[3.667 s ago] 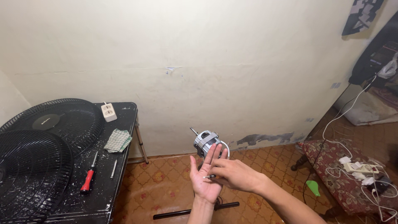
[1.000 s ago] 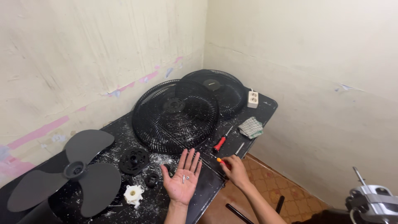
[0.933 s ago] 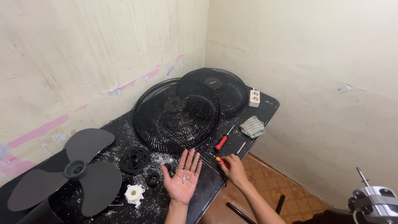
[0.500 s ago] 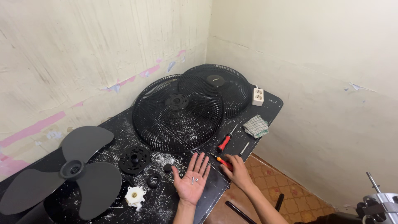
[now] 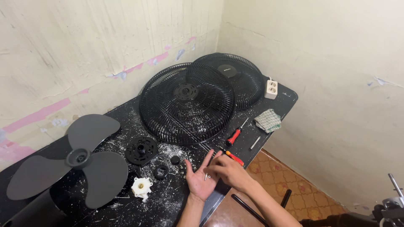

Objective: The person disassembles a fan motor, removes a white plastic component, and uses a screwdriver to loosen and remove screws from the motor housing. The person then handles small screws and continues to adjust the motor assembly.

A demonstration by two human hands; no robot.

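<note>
My left hand (image 5: 198, 181) lies palm up over the front edge of the black table (image 5: 290, 96), with a few small screws (image 5: 206, 177) resting in it. My right hand (image 5: 229, 171) reaches across from the right, and its fingertips pinch at one of those screws on the palm. An orange-handled screwdriver (image 5: 235, 159) lies on the table just behind my right hand. Just left of my left hand are a black ring (image 5: 160, 172) and a small black cap (image 5: 175, 159).
Two black fan grilles (image 5: 187, 103) (image 5: 235, 77) fill the back of the table. A grey fan blade (image 5: 69, 162), a black disc (image 5: 142, 150) and a white plastic hub (image 5: 141, 187) lie left. A red screwdriver (image 5: 234, 136), metal pin (image 5: 254, 143), cloth (image 5: 268, 120) and white socket (image 5: 271, 89) sit right. A fan motor (image 5: 393, 206) stands on the tiled floor.
My right hand has left the orange-handled screwdriver and come onto my left palm. The view has shifted a little to the right; earlier I was facing the motor by the wall.
</note>
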